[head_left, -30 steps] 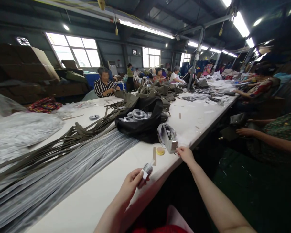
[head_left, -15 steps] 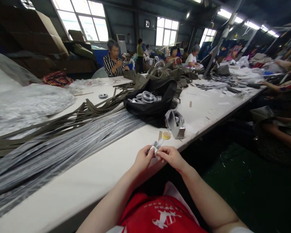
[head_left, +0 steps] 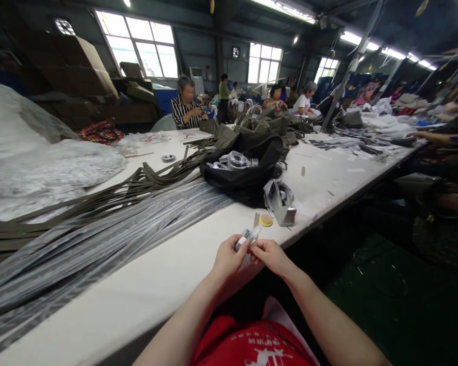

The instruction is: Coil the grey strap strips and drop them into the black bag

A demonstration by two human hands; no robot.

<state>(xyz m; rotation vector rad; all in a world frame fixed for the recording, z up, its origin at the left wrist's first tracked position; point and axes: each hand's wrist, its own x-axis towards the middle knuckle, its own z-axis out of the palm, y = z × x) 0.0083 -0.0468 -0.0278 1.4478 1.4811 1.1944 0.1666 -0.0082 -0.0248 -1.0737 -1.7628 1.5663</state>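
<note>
Close together at the table's near edge, my left hand (head_left: 229, 255) and my right hand (head_left: 270, 255) are both closed. A small grey-and-white piece with clear film (head_left: 246, 238) is pinched in my left fingers; its exact kind is too small to tell. My right thumb and fingertips pinch at the film side of the same piece. Just beyond lie a round yellow-rimmed disc (head_left: 266, 220) and a small brown strip (head_left: 256, 219). A tape dispenser (head_left: 284, 206), partly covered by clear plastic, stands behind them to the right.
A black bag (head_left: 244, 183) holds plastic-wrapped rings (head_left: 237, 160). Long olive straps (head_left: 137, 185) and grey wrapped strips (head_left: 110, 234) cover the left of the white table (head_left: 145, 300). Olive bags (head_left: 263, 122) are heaped farther back. Several people sit around, one in a striped shirt (head_left: 187, 109).
The view has tilted up slightly, so things sit lower in it. The piece has turned in my left fingers, and my right fingertips have shifted a little along it.
</note>
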